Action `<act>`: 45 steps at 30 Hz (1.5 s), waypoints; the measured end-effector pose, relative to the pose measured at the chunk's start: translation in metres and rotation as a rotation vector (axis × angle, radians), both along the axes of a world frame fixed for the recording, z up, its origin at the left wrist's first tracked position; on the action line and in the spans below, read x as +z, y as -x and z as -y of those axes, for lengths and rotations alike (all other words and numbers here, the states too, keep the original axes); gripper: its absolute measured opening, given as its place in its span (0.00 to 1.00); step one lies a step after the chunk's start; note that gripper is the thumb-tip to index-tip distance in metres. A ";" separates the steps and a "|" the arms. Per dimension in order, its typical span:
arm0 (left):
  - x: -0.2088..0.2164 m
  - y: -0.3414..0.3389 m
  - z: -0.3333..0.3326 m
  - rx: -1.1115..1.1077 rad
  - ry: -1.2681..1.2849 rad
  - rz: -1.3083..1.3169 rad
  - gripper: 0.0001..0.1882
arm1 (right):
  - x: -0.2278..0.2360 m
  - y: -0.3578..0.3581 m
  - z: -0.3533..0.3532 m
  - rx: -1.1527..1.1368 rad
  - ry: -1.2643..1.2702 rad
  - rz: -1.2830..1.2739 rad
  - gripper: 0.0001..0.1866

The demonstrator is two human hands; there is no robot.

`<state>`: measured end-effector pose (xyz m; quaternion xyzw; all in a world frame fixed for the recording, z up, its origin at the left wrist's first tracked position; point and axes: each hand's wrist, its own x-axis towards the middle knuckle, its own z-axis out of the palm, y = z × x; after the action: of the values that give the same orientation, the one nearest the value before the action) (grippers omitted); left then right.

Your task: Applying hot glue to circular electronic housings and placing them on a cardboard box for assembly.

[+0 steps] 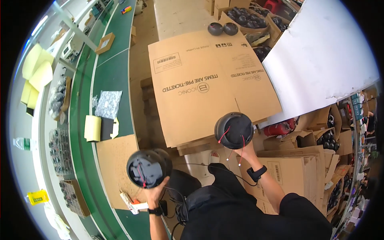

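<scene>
My left hand (pixel 155 193) grips a round black plastic housing (pixel 154 170) from below, over the left bench. A red wire lies across its flat open face, and a second rounded black edge shows behind it. My right hand (pixel 247 153) is closed on another round black housing (pixel 231 130), held up at the near edge of a large flat cardboard box (pixel 192 108). Red wires with small white connectors hang from this one. Most of the fingers of both hands are hidden behind the housings. Just left of my left wrist, a white glue gun (pixel 136 205) rests on a cardboard sheet (pixel 118 164).
Two black round parts (pixel 223 29) sit at the box's far edge. Cartons of similar black parts (pixel 244 18) stand beyond. On the left run a green conveyor (pixel 82 120) and a bench with a plastic bag (pixel 109 103). Flattened cartons (pixel 296 176) are stacked at right.
</scene>
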<state>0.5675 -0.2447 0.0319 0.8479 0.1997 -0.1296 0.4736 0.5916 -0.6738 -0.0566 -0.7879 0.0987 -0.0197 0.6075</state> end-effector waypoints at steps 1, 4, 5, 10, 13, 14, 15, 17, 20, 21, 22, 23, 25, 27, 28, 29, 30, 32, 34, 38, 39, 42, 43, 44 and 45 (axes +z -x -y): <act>0.009 -0.020 0.002 0.020 0.055 0.061 0.42 | 0.007 -0.015 0.000 0.015 -0.003 0.011 0.40; 0.031 -0.101 0.019 -0.053 0.115 0.228 0.38 | 0.028 -0.057 -0.002 -0.062 -0.755 -0.124 0.38; 0.027 -0.129 0.024 -0.072 0.195 0.254 0.37 | 0.034 -0.073 -0.001 -0.163 -1.496 -0.275 0.35; 0.022 -0.280 0.030 -0.185 0.149 0.318 0.37 | 0.003 -0.136 0.002 -0.041 -0.622 -0.008 0.27; 0.012 -0.377 0.030 -0.247 0.187 0.488 0.37 | -0.024 -0.178 -0.016 -0.106 -0.080 0.088 0.29; 0.009 -0.410 0.028 -0.257 0.200 0.485 0.37 | -0.029 -0.194 -0.026 -0.206 -0.406 0.068 0.32; 0.004 -0.441 0.019 -0.289 0.153 0.539 0.38 | -0.019 -0.208 -0.042 -0.209 -0.401 0.056 0.32; 0.002 -0.513 0.007 -0.320 0.123 0.584 0.40 | 0.035 -0.241 -0.078 -0.249 0.320 -0.142 0.37; -0.015 -0.603 0.017 -0.392 0.280 0.473 0.51 | 0.036 -0.255 -0.101 -0.455 0.230 -0.165 0.36; -0.034 -0.642 0.008 -0.386 0.293 0.468 0.51 | 0.036 -0.264 -0.112 -0.441 0.330 -0.094 0.37; -0.056 -0.677 0.003 -0.424 0.254 0.550 0.52 | 0.032 -0.263 -0.117 -0.451 0.377 -0.132 0.37; -0.076 -0.701 0.005 -0.467 0.223 0.615 0.53 | 0.032 -0.256 -0.121 -0.455 0.402 -0.165 0.37; -0.095 -0.742 0.012 -0.453 0.142 0.548 0.54 | 0.028 -0.246 -0.128 -0.537 0.382 -0.423 0.38; -0.120 -0.774 0.020 -0.393 0.212 0.544 0.53 | 0.016 -0.245 -0.138 -0.529 0.546 -0.424 0.38; -0.132 -0.787 0.024 -0.401 0.222 0.535 0.53 | 0.015 -0.250 -0.145 -0.490 0.644 -0.435 0.39; -0.142 -0.799 0.029 -0.422 0.180 0.581 0.49 | 0.013 -0.255 -0.150 -0.448 0.740 -0.443 0.39; -0.151 -0.807 0.039 -0.446 0.147 0.624 0.45 | 0.014 -0.258 -0.155 -0.484 0.694 -0.395 0.25; -0.164 -0.827 0.065 -0.490 0.222 0.545 0.48 | 0.003 -0.270 -0.159 -0.530 0.496 -0.513 0.25; -0.182 -0.841 0.091 -0.498 0.244 0.568 0.50 | -0.007 -0.301 -0.165 -0.559 0.277 -0.620 0.26; -0.199 -0.856 0.137 -0.448 0.212 0.556 0.48 | -0.039 -0.346 -0.167 -0.440 0.539 -0.329 0.31; -0.201 -0.854 0.153 -0.453 0.222 0.549 0.48 | -0.056 -0.345 -0.157 -0.438 0.602 -0.281 0.33; -0.214 -0.859 0.158 -0.405 0.153 0.501 0.48 | -0.081 -0.382 -0.157 -0.371 0.625 -0.350 0.38; -0.220 -0.867 0.152 -0.452 0.206 0.537 0.49 | -0.083 -0.399 -0.161 -0.389 0.605 -0.374 0.39; -0.224 -0.873 0.148 -0.500 0.266 0.574 0.49 | -0.094 -0.404 -0.157 -0.396 0.585 -0.377 0.39; -0.226 -0.876 0.146 -0.514 0.253 0.574 0.49 | -0.110 -0.407 -0.149 -0.429 0.556 -0.377 0.39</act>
<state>1.4439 -0.3911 -0.1946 0.8069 -0.1765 -0.0251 0.5631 0.9990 -0.5250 -0.1669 -0.8736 0.3618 -0.0273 0.3244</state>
